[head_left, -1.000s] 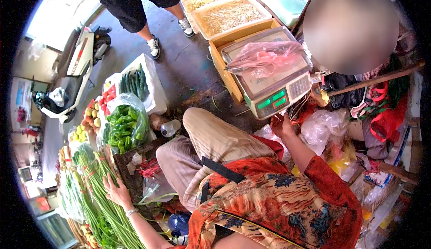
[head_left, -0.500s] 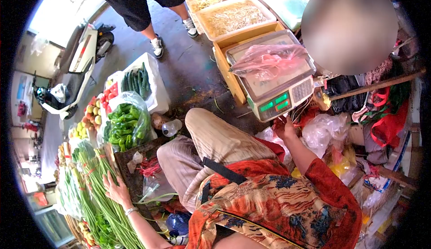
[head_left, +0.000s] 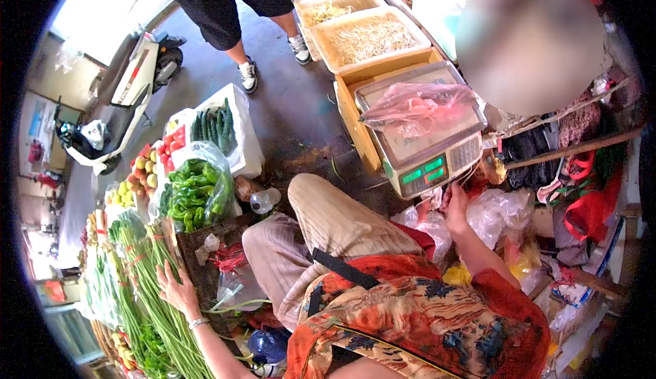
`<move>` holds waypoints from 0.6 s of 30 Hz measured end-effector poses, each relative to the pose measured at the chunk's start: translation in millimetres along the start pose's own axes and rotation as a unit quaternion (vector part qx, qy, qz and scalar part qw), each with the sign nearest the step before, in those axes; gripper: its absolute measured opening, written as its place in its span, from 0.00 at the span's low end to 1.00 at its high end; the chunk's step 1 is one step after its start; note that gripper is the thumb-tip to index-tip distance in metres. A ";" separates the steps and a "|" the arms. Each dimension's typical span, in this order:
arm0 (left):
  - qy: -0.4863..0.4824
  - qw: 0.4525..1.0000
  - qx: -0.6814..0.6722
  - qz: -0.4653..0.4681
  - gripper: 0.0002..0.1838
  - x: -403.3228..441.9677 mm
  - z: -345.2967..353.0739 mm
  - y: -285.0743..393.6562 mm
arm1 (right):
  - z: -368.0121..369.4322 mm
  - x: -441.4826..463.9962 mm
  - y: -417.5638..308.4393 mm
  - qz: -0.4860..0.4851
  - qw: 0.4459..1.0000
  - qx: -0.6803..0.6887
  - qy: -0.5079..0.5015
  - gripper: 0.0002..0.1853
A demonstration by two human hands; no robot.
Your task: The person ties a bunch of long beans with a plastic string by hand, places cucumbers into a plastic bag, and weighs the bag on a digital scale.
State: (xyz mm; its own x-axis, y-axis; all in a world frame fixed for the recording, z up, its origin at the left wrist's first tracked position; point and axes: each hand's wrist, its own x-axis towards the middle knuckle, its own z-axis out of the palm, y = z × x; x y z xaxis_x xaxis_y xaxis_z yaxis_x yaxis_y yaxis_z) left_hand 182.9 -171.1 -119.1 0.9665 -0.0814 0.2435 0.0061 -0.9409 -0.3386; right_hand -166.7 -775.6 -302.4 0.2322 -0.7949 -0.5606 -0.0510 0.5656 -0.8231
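Observation:
My left hand point(head_left: 178, 290) lies flat with its fingers stretched over a bundle of long green beans point(head_left: 160, 310) at the lower left. Beside the near right corner of the digital scale point(head_left: 420, 174), my right hand point(head_left: 457, 208) reaches among crumpled clear plastic bags point(head_left: 492, 218). Its fingertips are small and partly hidden, so whether it grips anything does not show. A pink plastic bag point(head_left: 420, 105) with something dark in it rests on the scale's tray.
Green peppers point(head_left: 198, 191) in a bag and cucumbers point(head_left: 213, 126) in a white foam box stand at the left. Bins of bean sprouts point(head_left: 369, 41) sit behind the scale. A person in black shorts point(head_left: 225, 3) stands beyond, near a parked scooter point(head_left: 130, 92).
My right hand has moved right, away from the scale's front edge toward the plastic bags. My left hand stays on the long beans. The view has shifted slightly.

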 end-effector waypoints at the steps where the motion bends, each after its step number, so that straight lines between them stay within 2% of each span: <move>1: -0.001 1.000 -0.002 -0.006 0.27 -0.8 -3.3 2.6 | 23.8 -15.2 -37.9 -0.093 0.993 -0.062 -0.023 0.17; 2: -0.011 1.000 0.003 -0.007 0.27 -0.8 -7.1 4.8 | 50.6 -22.0 -69.3 -0.171 0.983 -0.060 -0.034 0.17; 3: -0.018 1.000 0.008 -0.007 0.27 1.1 -8.7 6.2 | 80.2 -33.4 -111.9 -0.242 0.958 -0.120 -0.099 0.15; 6: -0.011 1.000 -0.004 -0.013 0.27 1.6 -9.5 9.5 | 165.1 12.0 -161.8 -0.455 0.851 -0.227 -0.131 0.13; 8: -0.024 0.999 -0.011 -0.018 0.27 0.7 -15.0 10.8 | 223.2 17.2 -195.3 -0.509 0.768 -0.342 -0.185 0.17; 10: -0.025 0.999 -0.003 -0.023 0.27 0.4 -18.4 13.0 | 264.4 66.4 -186.1 -0.523 0.668 -0.508 -0.152 0.23; 11: -0.023 1.000 0.000 -0.020 0.27 -0.2 -17.1 12.4 | 279.1 79.1 -185.4 -0.527 0.665 -0.505 -0.158 0.23; 14: -0.016 1.000 -0.001 -0.024 0.27 -0.1 -20.1 14.2 | 313.5 95.1 -190.3 -0.371 0.641 -0.645 -0.188 0.33; 15: -0.022 0.999 -0.008 -0.025 0.27 0.9 -21.7 15.3 | 320.2 99.3 -187.8 -0.375 0.639 -0.644 -0.191 0.33; 17: -0.024 0.999 -0.005 -0.031 0.27 2.2 -19.2 15.5 | 328.7 110.5 -176.7 -0.320 0.610 -0.685 -0.237 0.32; 18: -0.025 0.999 -0.006 -0.030 0.27 2.0 -21.6 17.7 | 328.0 111.0 -166.5 -0.351 0.602 -0.688 -0.203 0.31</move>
State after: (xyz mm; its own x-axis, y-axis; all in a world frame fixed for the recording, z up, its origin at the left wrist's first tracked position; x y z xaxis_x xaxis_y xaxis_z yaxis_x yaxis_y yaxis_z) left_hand 179.4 -195.0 -104.9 0.9763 -0.0089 0.2164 0.0611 -0.9472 -0.3148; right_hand 186.1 -885.9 -197.8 0.8696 -0.4546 -0.1926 -0.4932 -0.8177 -0.2969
